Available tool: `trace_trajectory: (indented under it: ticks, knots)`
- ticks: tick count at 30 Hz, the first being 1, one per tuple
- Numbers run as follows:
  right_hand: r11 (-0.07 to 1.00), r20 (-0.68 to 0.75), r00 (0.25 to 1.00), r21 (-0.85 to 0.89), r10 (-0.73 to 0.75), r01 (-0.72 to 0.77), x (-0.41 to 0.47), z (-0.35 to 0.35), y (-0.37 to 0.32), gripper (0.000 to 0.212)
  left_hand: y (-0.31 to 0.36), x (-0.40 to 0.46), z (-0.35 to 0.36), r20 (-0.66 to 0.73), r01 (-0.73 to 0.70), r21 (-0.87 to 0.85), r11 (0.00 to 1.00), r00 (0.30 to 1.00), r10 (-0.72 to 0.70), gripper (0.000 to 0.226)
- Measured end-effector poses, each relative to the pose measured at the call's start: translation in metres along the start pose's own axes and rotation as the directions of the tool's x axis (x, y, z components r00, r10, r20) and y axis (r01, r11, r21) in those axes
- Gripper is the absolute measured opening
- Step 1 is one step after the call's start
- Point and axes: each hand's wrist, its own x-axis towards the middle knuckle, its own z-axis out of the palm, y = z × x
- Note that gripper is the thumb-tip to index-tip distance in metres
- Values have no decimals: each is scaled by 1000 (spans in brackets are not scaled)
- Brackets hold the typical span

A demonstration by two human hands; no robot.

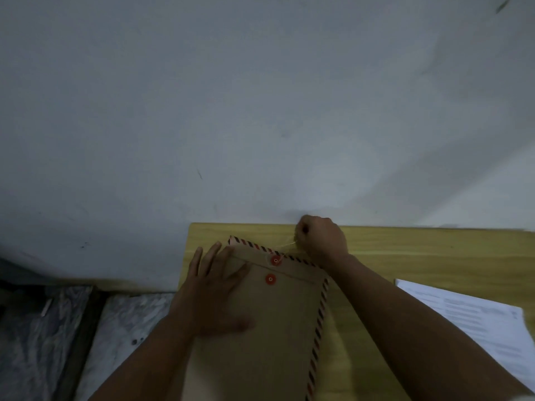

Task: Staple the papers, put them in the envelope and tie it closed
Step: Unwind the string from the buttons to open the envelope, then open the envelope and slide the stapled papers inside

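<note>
A brown kraft envelope [278, 328] with a red-and-black striped border lies flat on the pale wooden table [405, 256], near its left edge. Its long axis runs from the near edge toward the far edge, flap end pointing at the wall. Two round red button discs, upper button [275, 260] on the flap and lower button [270, 279] just below it, sit close together. The left hand [214, 293] presses flat on the envelope, fingers spread and straight. The right hand [321, 237], beyond the flap at the far edge, is curled, pinching a thin pale string [285, 246] that leads to the upper button. White printed papers [477, 319] lie by the right edge.
</note>
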Motion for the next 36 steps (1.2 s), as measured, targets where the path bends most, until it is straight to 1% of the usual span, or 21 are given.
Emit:
trace_trajectory:
  ticks: [2, 4, 6, 7, 8, 9, 10, 11, 12, 13, 16, 18, 20, 23, 25, 28, 30, 31, 32, 34, 36]
  knots:
    - [993, 19, 998, -101, 67, -65, -7, -8, 21, 19, -1, -2, -2, 11, -29, -3, 1000, 1000, 29, 114]
    - [973, -8, 996, -213, 87, -87, -18, -15, 36, 23, -1, -5, -3, 2, -66, 3, 998, 998, 66, 113]
    - [963, -55, 998, -269, 1, -15, -32, -22, 40, 33, 1, -8, -6, -13, -93, 6, 996, 996, 94, 112]
    - [962, -44, 996, -266, -84, 69, -41, -25, 38, 39, 2, -10, -7, -18, -106, 10, 994, 994, 106, 112]
    - [953, 21, 985, -248, -171, 171, -52, -28, 32, 43, 4, -11, -8, -16, -120, 20, 993, 993, 120, 111]
    - [943, 129, 964, -210, -234, 257, -62, -29, 25, 49, 6, -12, -9, -4, -134, 36, 990, 991, 135, 110]
    - [939, 259, 932, -167, -253, 301, -72, -27, 17, 57, 8, -14, -10, 15, -152, 53, 987, 988, 152, 109]
    - [940, 373, 896, -139, -240, 310, -82, -24, 10, 66, 10, -15, -10, 37, -170, 67, 983, 985, 167, 108]
    - [943, 439, 872, -135, -217, 303, -91, -21, 4, 73, 11, -16, -11, 55, -182, 80, 980, 983, 177, 106]
    - [948, 459, 867, -144, -191, 285, -99, -17, -1, 76, 13, -18, -12, 72, -188, 94, 978, 981, 181, 105]
    - [965, 407, 907, -176, -109, 194, -118, -11, -12, 67, 17, -26, -14, 147, -192, 107, 976, 973, 176, 101]
    - [961, 370, 925, -216, -85, 174, -127, -8, -16, 56, 21, -32, -15, 163, -155, 97, 983, 977, 138, 99]
    - [968, 326, 943, -205, -73, 146, -136, -5, -14, 48, 30, -39, -17, 155, -105, 94, 990, 984, 89, 95]
    - [994, 238, 970, -73, -57, 77, -153, -8, -6, 41, 53, -52, -22, 146, 50, 41, 998, 988, -56, 82]
    - [998, 164, 985, 38, -53, 47, -169, -18, -3, 43, 73, -64, -28, 119, 141, -27, 990, 983, -137, 74]
    - [988, 76, 996, 146, -54, 43, -196, -38, -3, 46, 109, -80, -39, 98, 215, -175, 961, 975, -200, 68]
    - [970, 37, 998, 238, -53, 43, -215, -57, -11, 46, 134, -88, -52, 72, 277, -316, 907, 961, -269, 67]
    - [956, 17, 998, 287, -63, 55, -224, -67, -17, 47, 145, -92, -61, 96, 309, -369, 876, 951, -295, 71]
    - [940, -7, 998, 334, -69, 68, -235, -77, -23, 47, 155, -97, -69, 124, 316, -412, 854, 949, -291, 74]
    - [908, -77, 994, 407, -74, 99, -257, -91, -31, 41, 175, -107, -83, 138, 339, -513, 789, 939, -314, 68]
    - [886, -142, 989, 449, -52, 111, -278, -98, -33, 38, 193, -112, -98, 144, 414, -623, 664, 895, -422, 61]
